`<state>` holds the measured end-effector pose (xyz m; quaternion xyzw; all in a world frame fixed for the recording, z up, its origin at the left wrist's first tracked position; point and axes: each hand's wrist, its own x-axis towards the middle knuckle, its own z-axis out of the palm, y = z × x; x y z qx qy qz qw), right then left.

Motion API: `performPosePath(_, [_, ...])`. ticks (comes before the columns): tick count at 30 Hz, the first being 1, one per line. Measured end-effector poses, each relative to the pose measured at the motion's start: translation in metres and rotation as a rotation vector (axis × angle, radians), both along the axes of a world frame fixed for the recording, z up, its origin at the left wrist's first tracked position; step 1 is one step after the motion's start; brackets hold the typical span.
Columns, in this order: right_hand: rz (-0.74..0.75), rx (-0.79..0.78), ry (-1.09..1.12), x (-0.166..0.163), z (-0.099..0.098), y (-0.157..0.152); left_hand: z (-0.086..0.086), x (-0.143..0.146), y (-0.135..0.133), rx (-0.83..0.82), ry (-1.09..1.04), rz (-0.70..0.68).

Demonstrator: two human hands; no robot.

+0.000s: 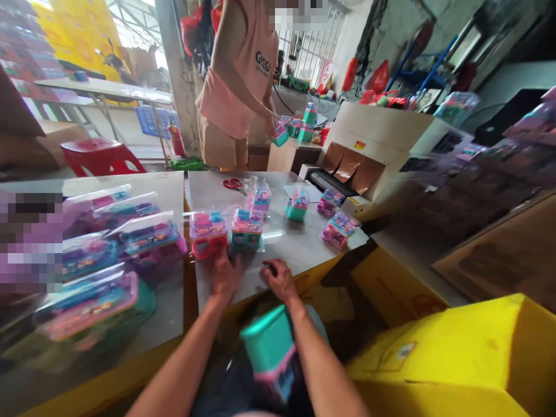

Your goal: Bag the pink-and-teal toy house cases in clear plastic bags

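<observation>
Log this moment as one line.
left hand: near red-based toy box, contact unclear | right hand: curled by table edge | teal-and-pink box: below right hand, tilted | co-worker: standing across table

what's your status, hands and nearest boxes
Left hand blurred near red-and-pink plastic box, contact unclear. Right hand loosely curled, nothing visible in it. Teal-and-pink plastic box nearer than both hands. Red-handled scissors farther back.

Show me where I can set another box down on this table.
Free: the table between the right hand and the rightmost pink box on it. A smaller patch lies behind the red box, left of the scissors. Boxes crowd the left table.
</observation>
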<state>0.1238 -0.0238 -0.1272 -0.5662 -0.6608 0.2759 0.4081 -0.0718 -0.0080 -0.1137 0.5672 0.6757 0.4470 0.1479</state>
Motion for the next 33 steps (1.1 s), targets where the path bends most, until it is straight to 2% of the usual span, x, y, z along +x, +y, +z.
performPosePath(3, [0.016,0.113,-0.018,-0.014,-0.01,-0.015,-0.005,0.014,-0.025,0.246,-0.015,0.015])
performPosePath(5, [0.041,0.111,-0.016,-0.003,-0.007,-0.027,-0.005,0.012,-0.049,0.263,-0.126,-0.105])
performPosePath(7, [0.13,0.02,0.034,0.019,-0.001,-0.043,-0.006,0.003,-0.079,0.107,-0.254,-0.423])
performPosePath(9, [0.273,-0.16,0.144,0.045,0.001,-0.067,-0.013,-0.008,-0.112,-0.081,-0.338,-0.822])
performPosePath(10, [0.331,-0.25,0.202,0.056,0.0,-0.082,-0.018,-0.012,-0.128,-0.123,-0.335,-0.972])
performPosePath(12, [0.43,-0.353,0.237,0.072,-0.007,-0.111,-0.028,-0.015,-0.152,-0.184,-0.282,-1.13])
performPosePath(13, [0.443,-0.376,0.241,0.075,-0.01,-0.124,-0.032,-0.014,-0.159,-0.202,-0.241,-1.143])
performPosePath(16, [0.347,-0.432,0.159,0.077,-0.007,-0.147,-0.034,-0.002,-0.167,-0.244,-0.2,-1.005])
performPosePath(19, [0.217,-0.575,-0.079,0.08,0.019,-0.149,-0.029,0.017,-0.168,-0.316,-0.317,-0.845])
performPosePath(21, [0.199,-0.68,-0.305,0.086,0.041,-0.149,-0.027,0.028,-0.173,-0.371,-0.319,-0.834])
performPosePath(23, [0.164,-0.753,-0.52,0.089,0.057,-0.152,-0.028,0.033,-0.181,-0.372,-0.213,-0.859])
performPosePath(26, [0.114,-0.808,-0.649,0.086,0.062,-0.155,-0.028,0.025,-0.181,-0.281,-0.029,-0.802])
performPosePath(29, [0.134,-0.746,-0.672,0.082,0.06,-0.141,-0.016,0.004,-0.15,-0.194,0.074,-0.662])
performPosePath(31, [0.093,-0.578,-0.652,0.083,0.061,-0.111,-0.003,-0.01,-0.112,-0.122,0.116,-0.534])
performPosePath(33, [0.053,-0.354,-0.495,0.082,0.062,-0.064,0.008,-0.02,-0.068,-0.045,0.114,-0.351])
